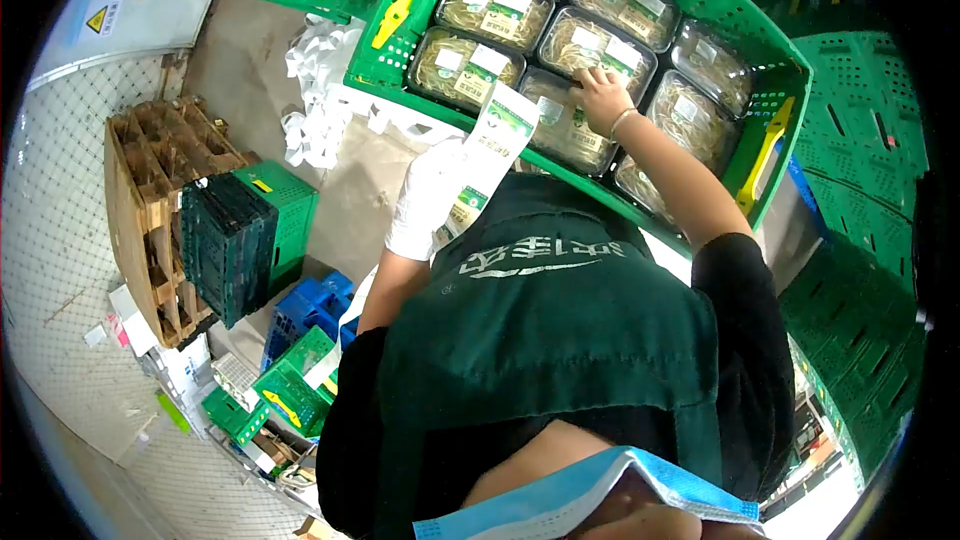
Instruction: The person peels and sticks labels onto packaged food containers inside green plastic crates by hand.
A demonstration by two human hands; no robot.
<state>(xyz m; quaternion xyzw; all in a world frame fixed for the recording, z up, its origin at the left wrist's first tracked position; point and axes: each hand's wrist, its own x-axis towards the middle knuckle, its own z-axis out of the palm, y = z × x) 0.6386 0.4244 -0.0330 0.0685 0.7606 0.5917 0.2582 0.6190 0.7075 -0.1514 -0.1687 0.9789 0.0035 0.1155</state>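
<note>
My left hand (428, 195) wears a white glove and is closed round a strip of printed labels (497, 130) with green and white patterns. The strip's upper end reaches over the near rim of a green crate (800, 70). Inside that crate sit several clear-lidded black trays of pale, strand-like food. My bare right hand (605, 100) rests with its fingers extended where a labelled tray (598, 45) meets the tray (565, 120) nearer to me. It appears to hold nothing. Some trays carry labels; the tray (685, 120) at right shows only a small white sticker.
Crumpled white strip material (318, 80) lies left of the crate. Farther left are a wooden pallet (150, 210), folded dark crates (225, 245) and a blue crate (305, 315). Stacked green crates (850, 190) stand at right. Yellow handles (768, 155) mark the open crate's ends.
</note>
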